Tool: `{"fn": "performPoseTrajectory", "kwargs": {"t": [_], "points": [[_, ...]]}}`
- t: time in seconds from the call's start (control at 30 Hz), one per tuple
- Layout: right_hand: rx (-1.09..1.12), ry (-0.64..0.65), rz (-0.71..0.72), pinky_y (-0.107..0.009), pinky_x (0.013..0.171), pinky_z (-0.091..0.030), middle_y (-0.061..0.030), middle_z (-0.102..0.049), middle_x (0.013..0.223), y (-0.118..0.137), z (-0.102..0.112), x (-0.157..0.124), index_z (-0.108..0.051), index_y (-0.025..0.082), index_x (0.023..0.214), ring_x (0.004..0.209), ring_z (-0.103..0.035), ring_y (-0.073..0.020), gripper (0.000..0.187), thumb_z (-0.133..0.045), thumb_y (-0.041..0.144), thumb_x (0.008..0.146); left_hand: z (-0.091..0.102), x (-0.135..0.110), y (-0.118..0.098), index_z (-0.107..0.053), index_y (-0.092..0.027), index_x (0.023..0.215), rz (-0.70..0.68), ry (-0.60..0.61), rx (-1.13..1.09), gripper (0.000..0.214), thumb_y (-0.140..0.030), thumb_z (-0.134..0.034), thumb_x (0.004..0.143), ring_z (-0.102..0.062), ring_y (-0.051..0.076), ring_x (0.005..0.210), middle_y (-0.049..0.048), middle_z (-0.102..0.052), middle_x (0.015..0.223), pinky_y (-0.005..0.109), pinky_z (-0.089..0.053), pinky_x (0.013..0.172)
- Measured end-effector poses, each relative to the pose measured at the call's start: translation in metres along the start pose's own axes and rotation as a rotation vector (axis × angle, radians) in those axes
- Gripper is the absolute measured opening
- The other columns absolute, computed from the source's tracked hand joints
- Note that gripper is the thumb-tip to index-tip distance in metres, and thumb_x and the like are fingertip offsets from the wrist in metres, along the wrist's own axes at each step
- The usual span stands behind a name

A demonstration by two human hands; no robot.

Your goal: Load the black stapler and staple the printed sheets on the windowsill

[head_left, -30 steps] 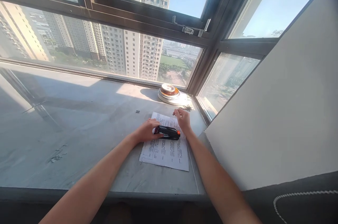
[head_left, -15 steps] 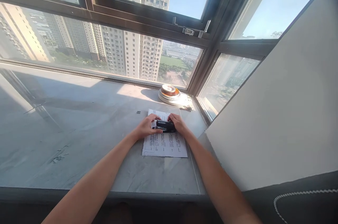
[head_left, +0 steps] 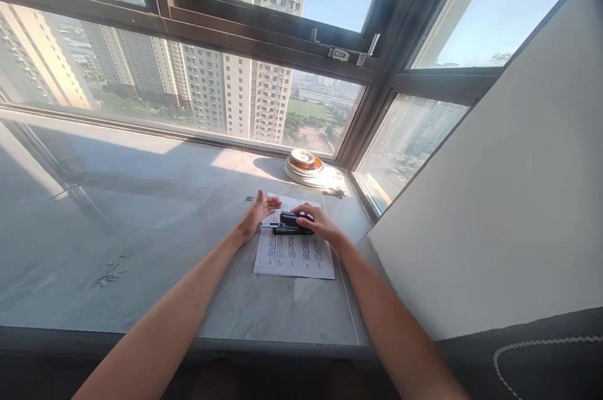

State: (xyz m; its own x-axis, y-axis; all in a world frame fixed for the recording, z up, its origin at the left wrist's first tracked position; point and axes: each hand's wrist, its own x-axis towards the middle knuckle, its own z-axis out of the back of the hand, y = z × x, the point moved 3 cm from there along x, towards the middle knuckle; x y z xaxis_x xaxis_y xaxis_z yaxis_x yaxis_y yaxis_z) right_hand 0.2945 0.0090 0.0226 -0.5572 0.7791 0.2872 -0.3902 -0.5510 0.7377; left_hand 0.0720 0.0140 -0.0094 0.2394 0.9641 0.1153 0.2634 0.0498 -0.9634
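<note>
A printed sheet of paper (head_left: 294,255) lies on the grey stone windowsill (head_left: 141,230). A black stapler (head_left: 292,224) rests across the sheet's far end. My right hand (head_left: 316,221) lies over the stapler's right part with its fingers curled on top of it. My left hand (head_left: 260,208) hovers just left of the stapler, fingers stretched out and apart, holding nothing.
A stack of round plates with an orange-topped disc (head_left: 307,167) sits at the sill's far right corner by the window frame (head_left: 362,117). A small dark staple strip (head_left: 248,198) lies left of the paper. A white wall panel (head_left: 494,211) borders the right.
The stapler moved from mid-sheet to the paper's far end. My left hand let go of it and opened. My right hand came onto the stapler.
</note>
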Motion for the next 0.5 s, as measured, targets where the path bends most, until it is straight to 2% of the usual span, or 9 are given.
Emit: {"fn": "performPoseTrajectory", "kwargs": {"t": [0.07,0.13,0.2,0.27,0.37,0.43,0.5], "points": [[-0.072,0.081,0.029,-0.034,0.083,-0.05,-0.0048,-0.072,0.096,0.005,-0.002,-0.003,-0.075,0.023,0.11,0.088,-0.065,-0.0241,0.046,-0.074,0.06,0.083,0.001,0.0,0.0,-0.069,-0.015,0.112,0.005,-0.017,-0.03,0.084,-0.09,-0.041,0.088,-0.06,0.033,0.128,0.0188,-0.07,0.125,0.046,-0.043,0.113],[-0.107,0.072,0.045,-0.032,0.078,-0.05,-0.0023,-0.072,0.088,0.007,-0.004,-0.005,-0.075,0.022,0.106,0.08,-0.064,-0.0213,0.038,-0.077,0.053,0.083,0.003,0.001,0.001,-0.07,-0.014,0.11,0.002,-0.042,-0.061,0.083,-0.089,-0.042,0.089,-0.06,0.033,0.128,0.0192,-0.071,0.123,0.046,-0.044,0.113],[-0.105,-0.015,0.087,-0.031,0.076,-0.05,-0.0015,-0.072,0.088,0.008,-0.003,-0.006,-0.075,0.022,0.106,0.078,-0.064,-0.0196,0.031,-0.076,0.045,0.085,0.005,0.001,0.0,-0.07,-0.013,0.108,-0.014,-0.067,-0.093,0.081,-0.087,-0.043,0.09,-0.061,0.033,0.128,0.0194,-0.071,0.121,0.045,-0.045,0.112],[-0.125,-0.16,0.142,-0.032,0.076,-0.05,-0.0025,-0.073,0.091,0.01,-0.002,-0.006,-0.075,0.022,0.11,0.079,-0.065,-0.0192,0.028,-0.076,0.037,0.086,0.005,-0.001,-0.002,-0.07,-0.013,0.108,-0.015,-0.09,-0.129,0.077,-0.083,-0.043,0.094,-0.064,0.032,0.122,0.0189,-0.072,0.12,0.044,-0.048,0.109],[-0.303,-0.364,0.253,-0.035,0.08,-0.05,-0.0044,-0.075,0.094,0.013,0.0,-0.007,-0.075,0.025,0.115,0.085,-0.065,-0.0211,0.025,-0.071,0.026,0.09,0.004,-0.004,-0.005,-0.067,-0.012,0.112,0.055,-0.075,-0.186,0.065,-0.072,-0.045,0.101,-0.073,0.029,0.104,0.017,-0.073,0.113,0.044,-0.055,0.099],[-0.483,-0.387,0.357,-0.039,0.086,-0.048,-0.0051,-0.078,0.104,0.017,-0.002,-0.007,-0.075,0.027,0.118,0.092,-0.065,-0.0219,0.027,-0.066,0.02,0.094,0.002,-0.005,-0.006,-0.066,-0.012,0.113,0.112,-0.054,-0.217,0.056,-0.063,-0.046,0.104,-0.076,0.027,0.093,0.016,-0.074,0.106,0.043,-0.059,0.092],[-0.649,-0.328,0.45,-0.04,0.088,-0.044,-0.0043,-0.078,0.116,0.02,-0.005,-0.007,-0.073,0.028,0.123,0.096,-0.065,-0.021,0.031,-0.062,0.015,0.098,0.001,-0.006,-0.007,-0.066,-0.011,0.111,0.154,-0.053,-0.241,0.046,-0.052,-0.047,0.107,-0.076,0.026,0.09,0.0159,-0.075,0.1,0.041,-0.061,0.089]]}}
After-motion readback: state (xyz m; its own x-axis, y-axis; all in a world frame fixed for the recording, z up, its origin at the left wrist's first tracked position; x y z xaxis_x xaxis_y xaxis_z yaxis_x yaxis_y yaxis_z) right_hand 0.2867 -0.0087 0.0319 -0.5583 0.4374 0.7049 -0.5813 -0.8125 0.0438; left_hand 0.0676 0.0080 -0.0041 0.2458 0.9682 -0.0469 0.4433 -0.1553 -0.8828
